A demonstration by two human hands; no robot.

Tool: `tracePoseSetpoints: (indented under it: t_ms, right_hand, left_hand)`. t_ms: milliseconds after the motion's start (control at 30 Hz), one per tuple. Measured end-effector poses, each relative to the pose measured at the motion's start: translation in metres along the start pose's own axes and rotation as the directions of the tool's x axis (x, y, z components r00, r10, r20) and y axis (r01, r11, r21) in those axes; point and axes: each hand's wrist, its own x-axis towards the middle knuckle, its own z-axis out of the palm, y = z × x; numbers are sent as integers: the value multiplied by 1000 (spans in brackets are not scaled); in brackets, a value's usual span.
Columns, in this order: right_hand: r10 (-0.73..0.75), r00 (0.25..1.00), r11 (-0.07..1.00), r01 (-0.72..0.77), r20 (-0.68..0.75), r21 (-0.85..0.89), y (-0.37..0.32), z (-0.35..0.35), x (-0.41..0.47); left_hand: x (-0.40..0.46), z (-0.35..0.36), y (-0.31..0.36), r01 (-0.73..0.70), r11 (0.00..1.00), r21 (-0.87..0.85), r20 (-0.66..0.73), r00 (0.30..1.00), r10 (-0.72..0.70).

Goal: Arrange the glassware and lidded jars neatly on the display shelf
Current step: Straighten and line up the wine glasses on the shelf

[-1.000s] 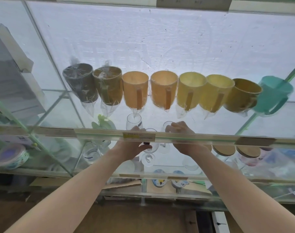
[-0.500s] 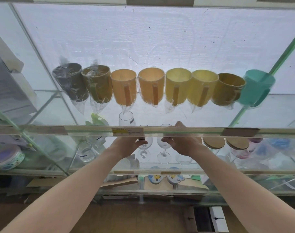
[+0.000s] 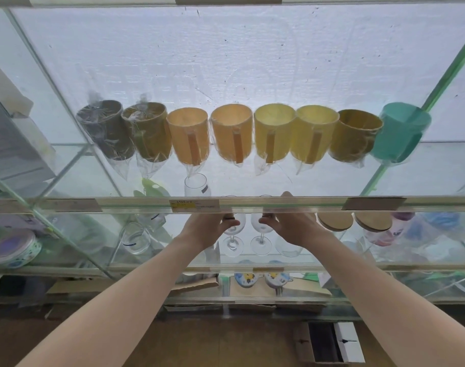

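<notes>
Two clear stemmed wine glasses stand side by side on the middle glass shelf (image 3: 332,264), the left wine glass (image 3: 232,243) and the right wine glass (image 3: 261,243). My left hand (image 3: 207,229) wraps the bowl of the left one, thumb on its right side. The bowl of the right one is held by my right hand (image 3: 292,229). The front rail of the upper shelf hides my fingertips and the glass rims. Two jars with wooden lids, the nearer jar (image 3: 334,222) and the farther jar (image 3: 373,223), stand just right of my right hand.
A row of plastic-wrapped mugs (image 3: 231,136) fills the upper shelf. A tall glass (image 3: 197,185) stands behind, a short tumbler (image 3: 135,238) to the left, a round tin (image 3: 11,247) far left. Cardboard boxes (image 3: 332,343) lie on the floor.
Both hands have drawn the two wine glasses closer together, so they now stand level and side by side. The view has shifted slightly.
</notes>
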Motion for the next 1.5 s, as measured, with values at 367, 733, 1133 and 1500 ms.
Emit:
tracePoseSetpoints:
  t_ms: [367,733,1133,1500]
  right_hand:
    - [69,990,994,-58,126,-88,5,-1,3]
    - [71,982,994,-55,177,-94,8,-2,5]
    - [46,987,993,-29,152,-115,6,-3,5]
    - [64,988,993,-50,141,-104,7,-1,3]
  left_hand:
    - [4,2,2,34,999,-18,32,999,-34]
    - [2,5,3,4,1000,27,-34,999,-3]
    - [2,5,-1,-18,996,87,-29,999,21]
    - [3,5,-2,-33,997,67,4,999,33]
